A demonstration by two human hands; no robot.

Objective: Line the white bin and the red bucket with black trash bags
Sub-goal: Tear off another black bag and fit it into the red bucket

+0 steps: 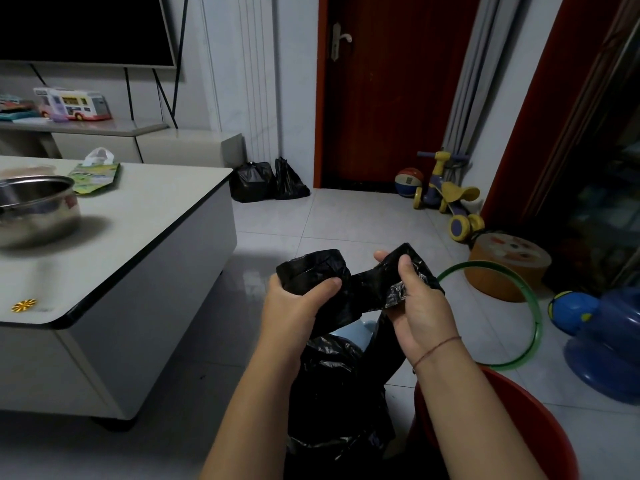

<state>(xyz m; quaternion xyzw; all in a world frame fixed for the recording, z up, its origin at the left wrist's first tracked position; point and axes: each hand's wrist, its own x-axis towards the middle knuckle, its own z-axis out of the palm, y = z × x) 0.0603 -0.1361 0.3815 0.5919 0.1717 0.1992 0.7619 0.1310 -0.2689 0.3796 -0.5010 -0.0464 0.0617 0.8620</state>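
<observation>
My left hand (294, 306) grips a roll of black trash bags (311, 270) held up over the floor. My right hand (420, 306) pinches the loose end of a black bag (398, 271) that runs from the roll and hangs down between my forearms. Below my hands, a bin draped in black plastic (332, 393) stands on the floor; only a pale sliver of its rim (360, 332) shows. The red bucket (540, 427) sits at the lower right, partly hidden by my right forearm, with its inside bare.
A white coffee table (145, 244) with a steel pot (34, 209) stands on the left. Two filled black bags (266, 181) lean by the red door (391, 91). A green hoop (519, 313), blue inflatable toys (602, 341), a round stool (509, 268) and a ride-on toy (446, 195) crowd the right.
</observation>
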